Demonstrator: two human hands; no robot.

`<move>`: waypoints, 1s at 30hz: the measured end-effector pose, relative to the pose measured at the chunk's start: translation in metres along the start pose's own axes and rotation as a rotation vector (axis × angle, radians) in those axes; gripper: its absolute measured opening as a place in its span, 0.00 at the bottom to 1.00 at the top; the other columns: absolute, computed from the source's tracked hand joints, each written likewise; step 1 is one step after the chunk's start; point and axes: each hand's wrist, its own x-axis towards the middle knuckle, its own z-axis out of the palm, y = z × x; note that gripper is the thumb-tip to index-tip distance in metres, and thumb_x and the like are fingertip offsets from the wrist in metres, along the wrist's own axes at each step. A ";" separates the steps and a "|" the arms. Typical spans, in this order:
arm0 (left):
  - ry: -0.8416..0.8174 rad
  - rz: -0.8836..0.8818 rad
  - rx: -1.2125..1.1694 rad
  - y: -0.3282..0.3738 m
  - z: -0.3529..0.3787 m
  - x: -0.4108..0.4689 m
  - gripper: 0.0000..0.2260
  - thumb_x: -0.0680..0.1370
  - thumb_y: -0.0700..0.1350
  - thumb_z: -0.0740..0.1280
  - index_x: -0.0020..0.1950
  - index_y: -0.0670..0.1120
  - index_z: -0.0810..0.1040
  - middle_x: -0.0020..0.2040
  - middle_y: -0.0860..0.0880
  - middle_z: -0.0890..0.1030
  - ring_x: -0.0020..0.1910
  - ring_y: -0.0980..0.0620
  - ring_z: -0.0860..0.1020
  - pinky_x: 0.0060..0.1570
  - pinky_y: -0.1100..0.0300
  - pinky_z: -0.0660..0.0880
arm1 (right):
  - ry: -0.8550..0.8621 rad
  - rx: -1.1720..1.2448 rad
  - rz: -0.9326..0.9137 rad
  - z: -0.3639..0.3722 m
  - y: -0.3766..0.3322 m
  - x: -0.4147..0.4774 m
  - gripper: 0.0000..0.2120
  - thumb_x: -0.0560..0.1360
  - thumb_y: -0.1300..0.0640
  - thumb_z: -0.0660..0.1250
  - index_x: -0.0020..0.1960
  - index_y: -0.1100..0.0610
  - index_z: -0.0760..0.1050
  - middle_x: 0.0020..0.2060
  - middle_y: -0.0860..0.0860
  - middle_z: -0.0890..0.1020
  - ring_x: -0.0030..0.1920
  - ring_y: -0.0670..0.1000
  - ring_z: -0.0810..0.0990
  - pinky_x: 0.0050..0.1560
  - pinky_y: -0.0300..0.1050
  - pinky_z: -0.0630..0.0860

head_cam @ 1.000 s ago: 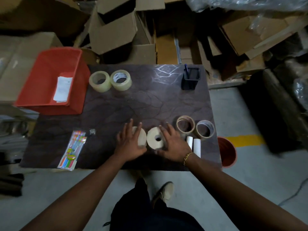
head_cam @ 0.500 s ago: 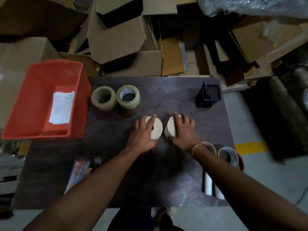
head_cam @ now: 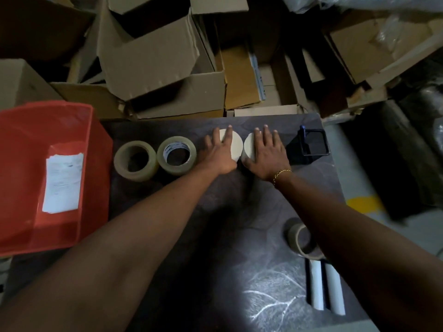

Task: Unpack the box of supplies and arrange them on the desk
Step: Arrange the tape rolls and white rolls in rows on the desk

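Two white tape rolls lie flat side by side near the far edge of the dark desk [head_cam: 215, 236]. My left hand [head_cam: 219, 152] rests flat on the left white roll [head_cam: 236, 146], fingers spread. My right hand [head_cam: 266, 152] presses flat on the right white roll [head_cam: 248, 147]. To their left stand two clear tape rolls [head_cam: 135, 161] [head_cam: 177, 155]. The red box [head_cam: 36, 144] at the left holds only a white paper [head_cam: 63, 182].
A black pen holder [head_cam: 311, 147] stands right of my right hand. A brown tape roll [head_cam: 300, 239] and two white tubes [head_cam: 326, 286] lie near the desk's right front, partly under my right arm. Cardboard boxes [head_cam: 153, 63] crowd behind the desk.
Both hands have slid the two white rolls away from me, from the front edge to the far edge beside the clear rolls and pen holder. The view has shifted forward.
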 end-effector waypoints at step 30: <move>-0.013 0.032 0.280 0.003 0.039 -0.115 0.39 0.77 0.56 0.62 0.80 0.47 0.44 0.80 0.47 0.38 0.79 0.46 0.39 0.75 0.41 0.52 | -0.228 -0.136 -0.234 -0.003 0.029 -0.121 0.39 0.76 0.42 0.63 0.80 0.55 0.50 0.81 0.53 0.49 0.80 0.54 0.49 0.77 0.58 0.52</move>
